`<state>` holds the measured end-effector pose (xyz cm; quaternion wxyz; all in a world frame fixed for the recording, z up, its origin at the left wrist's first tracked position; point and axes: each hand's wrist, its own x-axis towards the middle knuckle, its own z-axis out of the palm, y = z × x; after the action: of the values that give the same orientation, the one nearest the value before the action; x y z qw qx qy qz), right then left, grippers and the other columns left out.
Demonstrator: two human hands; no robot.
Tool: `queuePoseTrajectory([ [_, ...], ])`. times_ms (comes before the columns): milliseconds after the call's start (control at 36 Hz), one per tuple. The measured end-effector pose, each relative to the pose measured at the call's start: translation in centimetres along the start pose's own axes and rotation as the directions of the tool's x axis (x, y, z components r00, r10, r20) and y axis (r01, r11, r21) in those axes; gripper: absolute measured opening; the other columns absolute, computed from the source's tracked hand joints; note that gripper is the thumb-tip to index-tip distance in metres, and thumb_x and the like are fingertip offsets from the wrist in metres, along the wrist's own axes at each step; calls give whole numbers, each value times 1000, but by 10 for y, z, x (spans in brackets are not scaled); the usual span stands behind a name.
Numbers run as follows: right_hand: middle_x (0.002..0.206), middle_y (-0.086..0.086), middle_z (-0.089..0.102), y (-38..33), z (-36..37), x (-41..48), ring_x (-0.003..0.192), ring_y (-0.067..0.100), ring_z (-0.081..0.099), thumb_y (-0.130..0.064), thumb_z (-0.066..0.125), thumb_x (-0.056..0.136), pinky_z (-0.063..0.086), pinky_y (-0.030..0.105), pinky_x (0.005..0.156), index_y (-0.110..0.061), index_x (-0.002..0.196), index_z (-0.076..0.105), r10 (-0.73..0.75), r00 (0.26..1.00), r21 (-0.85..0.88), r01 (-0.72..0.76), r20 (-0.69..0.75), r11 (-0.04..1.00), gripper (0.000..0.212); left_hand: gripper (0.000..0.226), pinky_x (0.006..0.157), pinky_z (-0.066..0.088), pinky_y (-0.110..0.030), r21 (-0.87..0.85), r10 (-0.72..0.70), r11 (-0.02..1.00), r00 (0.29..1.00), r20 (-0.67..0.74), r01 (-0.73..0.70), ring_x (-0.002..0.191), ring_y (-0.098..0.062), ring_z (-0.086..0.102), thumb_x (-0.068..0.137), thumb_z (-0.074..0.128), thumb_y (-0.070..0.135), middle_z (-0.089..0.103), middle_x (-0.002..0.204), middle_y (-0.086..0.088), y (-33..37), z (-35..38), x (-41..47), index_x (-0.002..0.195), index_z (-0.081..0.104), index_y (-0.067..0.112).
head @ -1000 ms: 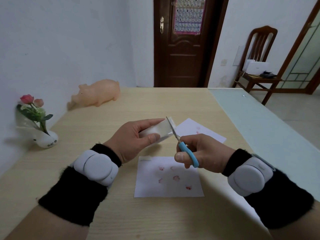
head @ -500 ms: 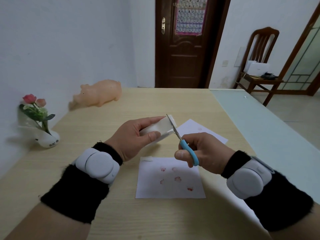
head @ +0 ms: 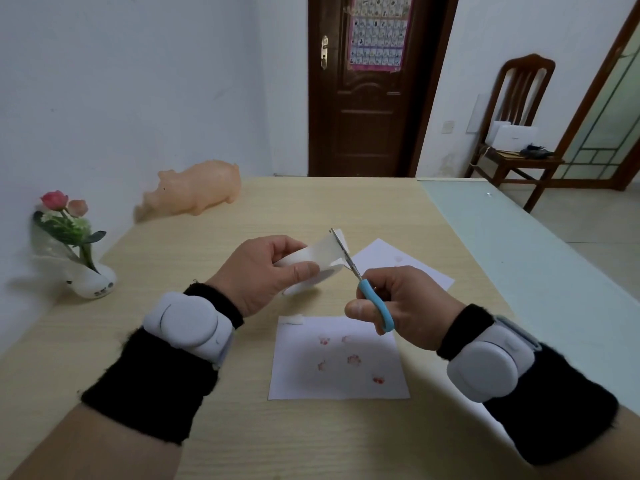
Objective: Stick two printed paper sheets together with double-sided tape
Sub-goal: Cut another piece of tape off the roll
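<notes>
I saw the left hand [head: 263, 271] gripping the white tape roll [head: 311, 268] above the table [head: 173, 341], with a strip raised at its right end. The right hand [head: 405, 306] held the blue-handled scissors [head: 367, 292], blades at that strip. One printed sheet [head: 339, 362] lay near me; the second sheet [head: 398, 265] lay farther right, partly hidden.

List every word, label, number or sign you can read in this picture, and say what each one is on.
No text here can be read.
Poster on the door: a grid of tiny cells, too small to read.
White vase: dark marks near its base, too blurred to read.
Near printed sheet and far printed sheet: only red pictures, no words visible.
</notes>
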<state>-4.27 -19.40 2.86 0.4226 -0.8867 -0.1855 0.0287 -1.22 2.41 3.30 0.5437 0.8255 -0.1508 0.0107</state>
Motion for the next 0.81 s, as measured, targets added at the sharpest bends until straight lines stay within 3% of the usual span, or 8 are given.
queuePoseTrajectory([
  [139, 53, -1, 55, -1, 0, 0, 55, 14, 48, -53, 69, 68, 46, 33, 61, -13, 65, 56, -2, 1000, -1, 2, -7, 1000, 42, 10, 55, 40, -8, 20, -2, 1000, 1000, -30, 3, 56, 3, 53, 78, 72, 23, 64, 71, 10, -5, 0, 3, 80, 63, 20],
  [278, 56, 2, 55, -1, 1, -1, 56, 15, 48, -54, 69, 67, 49, 38, 63, -11, 67, 56, -4, 1000, 3, 4, -15, 1000, 45, 22, 53, 39, -9, -45, 13, 999, 999, -29, -15, 52, 2, 50, 73, 76, 33, 61, 59, 16, -8, 2, 2, 79, 60, 20],
  [361, 58, 4, 55, -1, 3, -1, 56, 15, 49, -49, 70, 70, 49, 37, 62, -7, 70, 57, -7, 1000, -12, 6, -24, 1000, 44, 26, 57, 41, -10, -61, 25, 998, 999, -40, -28, 57, 2, 53, 65, 70, 39, 62, 61, 18, -9, 2, 2, 79, 59, 20],
  [500, 56, 1, 51, -2, 1, -1, 54, 12, 45, -53, 68, 67, 43, 28, 59, -9, 67, 55, -6, 999, -46, 5, -35, 999, 46, 25, 61, 41, -14, -61, 43, 997, 998, -35, -45, 58, 1, 52, 72, 76, 33, 62, 62, 19, -11, 1, 4, 80, 57, 18],
  [611, 55, -2, 48, -2, -2, -1, 53, 11, 43, -54, 67, 66, 41, 24, 57, -13, 64, 53, -1, 1000, -94, -1, -22, 996, 43, 41, 61, 43, -16, -76, 57, 995, 998, -33, -60, 60, -2, 53, 55, 71, 51, 62, 65, 16, -13, 0, 5, 78, 56, 20],
  [694, 56, -1, 47, -3, -2, -2, 53, 12, 42, -61, 62, 60, 39, 23, 56, -13, 65, 53, 11, 1000, -118, -13, -21, 993, 48, 42, 63, 42, -21, -70, 70, 995, 997, -41, -73, 62, -5, 52, 54, 69, 53, 61, 66, 13, -16, 0, 6, 77, 56, 21],
  [806, 55, -2, 45, 0, -2, -2, 54, 12, 40, -53, 70, 68, 37, 24, 55, -14, 64, 53, 10, 999, -168, -16, -31, 986, 43, 44, 61, 42, -18, -40, 96, 994, 994, -46, -98, 62, -5, 52, 55, 69, 54, 60, 67, 11, -19, 0, 6, 78, 55, 19],
])
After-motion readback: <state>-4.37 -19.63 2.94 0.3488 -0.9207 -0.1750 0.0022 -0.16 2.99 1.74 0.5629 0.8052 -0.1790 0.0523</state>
